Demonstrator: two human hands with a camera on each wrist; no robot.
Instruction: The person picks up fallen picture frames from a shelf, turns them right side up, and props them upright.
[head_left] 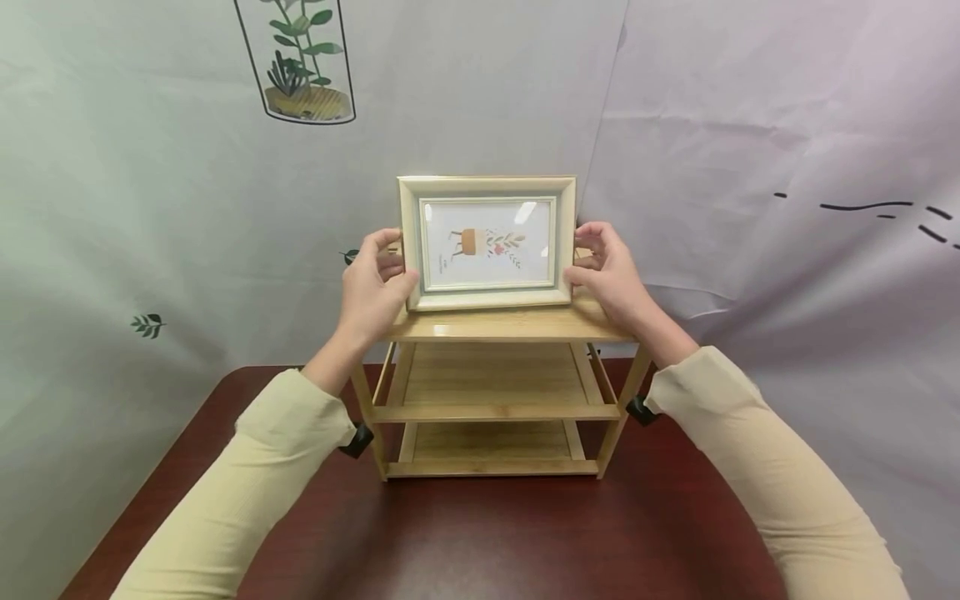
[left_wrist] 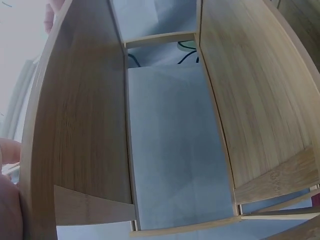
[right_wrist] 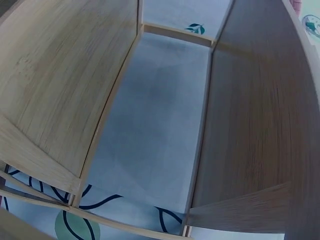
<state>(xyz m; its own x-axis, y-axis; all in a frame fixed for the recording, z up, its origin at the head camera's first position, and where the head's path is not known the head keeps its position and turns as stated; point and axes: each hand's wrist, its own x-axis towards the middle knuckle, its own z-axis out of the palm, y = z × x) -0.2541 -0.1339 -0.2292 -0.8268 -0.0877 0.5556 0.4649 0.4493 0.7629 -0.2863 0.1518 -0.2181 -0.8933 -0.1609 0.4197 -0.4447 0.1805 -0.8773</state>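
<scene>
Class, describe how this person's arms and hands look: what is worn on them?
The left sleeve and right sleeve are long, plain and pale cream, with creased fabric. A small black object shows beside each cuff. The left hand and right hand wear no gloves.

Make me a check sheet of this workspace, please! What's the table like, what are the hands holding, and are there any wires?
Surface: dark red, shiny table.
Job's things: picture frame, its picture sideways, at the top of a wooden shelf; can't tell if its weight rests there.
Clutter: nothing seen.
Grip: left hand and right hand pinch the frame's opposite sides.
Cables: nothing seen.
Surroundings: pale, wrinkled cloth with printed plants.
</scene>
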